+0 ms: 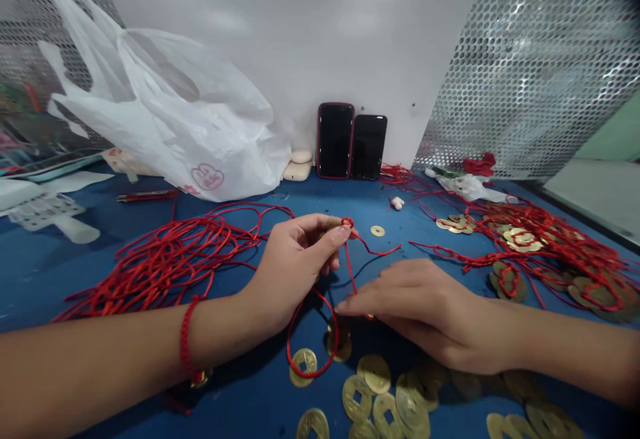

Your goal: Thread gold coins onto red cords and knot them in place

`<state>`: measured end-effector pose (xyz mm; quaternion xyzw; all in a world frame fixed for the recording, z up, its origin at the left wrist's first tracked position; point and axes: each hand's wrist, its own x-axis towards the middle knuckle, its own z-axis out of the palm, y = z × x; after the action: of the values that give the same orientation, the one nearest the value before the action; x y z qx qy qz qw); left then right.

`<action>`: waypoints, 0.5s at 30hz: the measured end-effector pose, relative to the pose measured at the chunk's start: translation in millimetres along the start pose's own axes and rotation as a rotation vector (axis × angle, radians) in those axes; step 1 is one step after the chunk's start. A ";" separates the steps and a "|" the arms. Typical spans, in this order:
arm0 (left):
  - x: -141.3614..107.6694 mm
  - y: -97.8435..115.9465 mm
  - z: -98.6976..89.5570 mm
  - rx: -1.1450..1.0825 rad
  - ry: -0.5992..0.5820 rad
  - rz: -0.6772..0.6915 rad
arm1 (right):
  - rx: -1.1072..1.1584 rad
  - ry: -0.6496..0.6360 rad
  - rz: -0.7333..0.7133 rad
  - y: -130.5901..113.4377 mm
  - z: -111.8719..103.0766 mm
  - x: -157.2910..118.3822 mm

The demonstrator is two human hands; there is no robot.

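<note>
Item: red cord loop (347, 222), center of the frame | Left hand (290, 266): narrow pinch on the loop; a close pinch at its base should best hold its shape | Right hand (420, 312): fingers together over the lower strand; grip cannot be told | Around: square-holed brass coins (360, 386) on the blue tabletop (280, 192) | Container: white plastic bag (170, 119), upper left; contents cannot be told

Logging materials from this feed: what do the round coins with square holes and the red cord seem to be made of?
The coins look like brass or a brass-coloured metal: yellow-gold with a soft metallic sheen, though plating can't be ruled out. The red cord looks like a synthetic, perhaps nylon: glossy, smooth and flexible in its loops, but its fibre can't be confirmed from this view.
</note>
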<state>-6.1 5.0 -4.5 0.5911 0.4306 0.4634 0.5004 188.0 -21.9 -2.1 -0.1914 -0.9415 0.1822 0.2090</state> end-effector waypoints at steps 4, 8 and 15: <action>2.1 -2.0 -1.4 0.034 0.048 0.010 | 0.005 0.134 -0.014 -7.1 -1.7 -4.5; 2.4 -2.3 -1.1 0.109 0.021 0.033 | 0.060 0.467 0.156 -19.1 -4.3 -6.2; -2.9 3.8 2.1 0.204 -0.057 0.090 | 0.184 0.392 0.474 -10.2 3.6 3.4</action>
<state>-4.5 1.2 -1.2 0.6707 0.4343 0.4218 0.4285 180.6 -30.2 0.3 -0.4172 -0.7920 0.2698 0.3547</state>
